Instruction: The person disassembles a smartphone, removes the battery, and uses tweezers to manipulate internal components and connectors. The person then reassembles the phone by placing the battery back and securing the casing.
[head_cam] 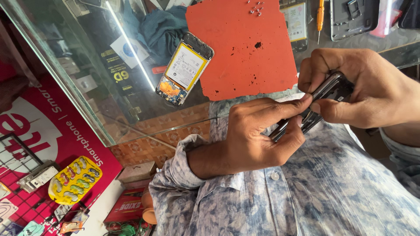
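My left hand point(258, 131) and my right hand point(363, 85) both grip a dark phone body point(334, 89), held edge-on above my lap in front of my blue patterned shirt. The left thumb presses along the phone's upper edge where it meets the right thumb. The phone's lower end point(280, 130) sticks out under the left fingers. Much of the phone is hidden by the fingers.
A glass counter point(109, 109) lies ahead with an orange mat point(245, 48), several small screws point(256, 8), an opened phone with a yellow battery point(186, 67), an orange screwdriver point(320, 15) and a dark phone back cover point(352, 17). A yellow blister pack point(75, 180) hangs lower left.
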